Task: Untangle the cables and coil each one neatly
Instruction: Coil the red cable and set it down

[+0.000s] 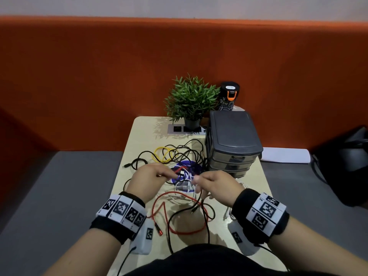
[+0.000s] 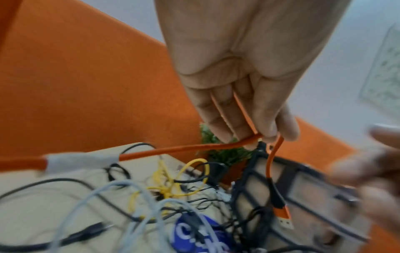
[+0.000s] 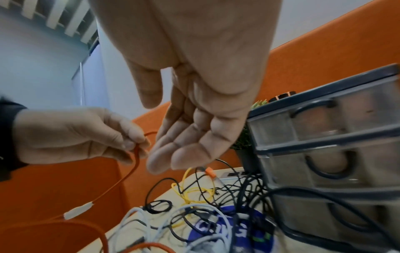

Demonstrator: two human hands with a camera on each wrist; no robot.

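My left hand pinches the orange-red cable between thumb and fingers just behind its USB plug, which dangles below. The rest of that cable runs back toward me, with a white tape wrap on it, and loops on the table to its other plug. My right hand hovers close beside the left hand, palm bare, fingers relaxed, holding nothing. Under both hands lies a tangle: a yellow cable, several black cables and a white cable.
A grey drawer unit stands at the right of the small beige table, close to my right hand. Behind are a potted plant, a black bottle and a socket panel. A blue round disc lies under the cables.
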